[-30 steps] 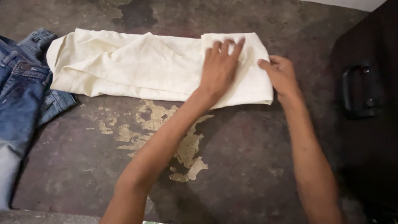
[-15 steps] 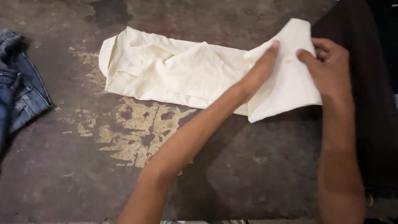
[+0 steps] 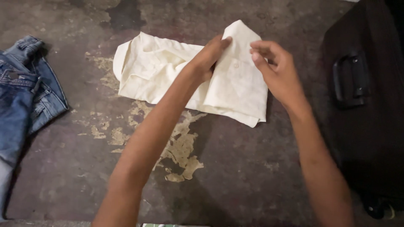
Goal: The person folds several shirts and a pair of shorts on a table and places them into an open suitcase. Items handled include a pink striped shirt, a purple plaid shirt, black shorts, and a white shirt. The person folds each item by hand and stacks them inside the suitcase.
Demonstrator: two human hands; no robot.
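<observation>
1. The worn concrete floor [image 3: 252, 176] fills the view, its paint flaked at centre.
2. A dark suitcase [image 3: 366, 126] lies at 3 o'clock.
3. Blue jeans [image 3: 21, 96] lie at 9 o'clock.
4. The cream shirt [image 3: 168, 71] lies at 12 o'clock, its right end lifted and folded over.
5. The left hand [image 3: 208, 59] has its grip pinching the raised fold.
6. The right hand [image 3: 275, 69] has its grip pressed together on the fold's right edge.
</observation>
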